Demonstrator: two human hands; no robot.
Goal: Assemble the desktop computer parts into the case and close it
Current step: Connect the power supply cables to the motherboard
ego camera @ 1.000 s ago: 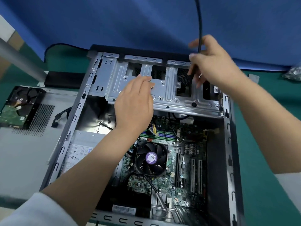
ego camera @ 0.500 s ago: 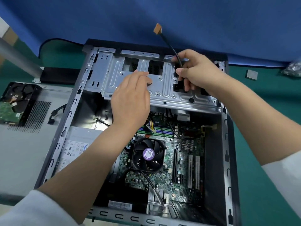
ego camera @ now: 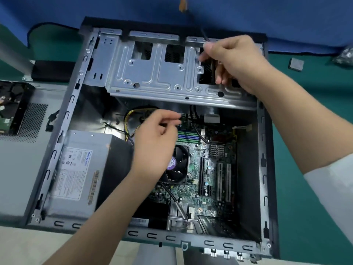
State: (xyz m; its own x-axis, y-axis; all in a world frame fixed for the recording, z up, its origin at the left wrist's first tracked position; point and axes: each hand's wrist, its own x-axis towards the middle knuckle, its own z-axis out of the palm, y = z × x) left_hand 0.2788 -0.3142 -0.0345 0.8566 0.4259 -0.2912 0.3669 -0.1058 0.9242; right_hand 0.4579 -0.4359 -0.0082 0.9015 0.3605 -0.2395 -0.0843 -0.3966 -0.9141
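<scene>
The open computer case lies flat with its motherboard, CPU fan and grey power supply inside. A silver drive cage spans the case's far end. My right hand pinches a thin black cable at an opening on the cage's right side; the cable runs up to an orange connector. My left hand hovers over the motherboard below the cage, its fingers loosely curled near the yellow and black wires. Whether it holds anything is unclear.
The removed side panel lies left of the case with a hard drive resting on it. A small grey square part and a bag of screws lie on the green mat at the far right. A blue cloth hangs behind.
My left hand has left the top of the drive cage and dropped over the motherboard. My right hand has stayed on the cable at the cage's right opening.
</scene>
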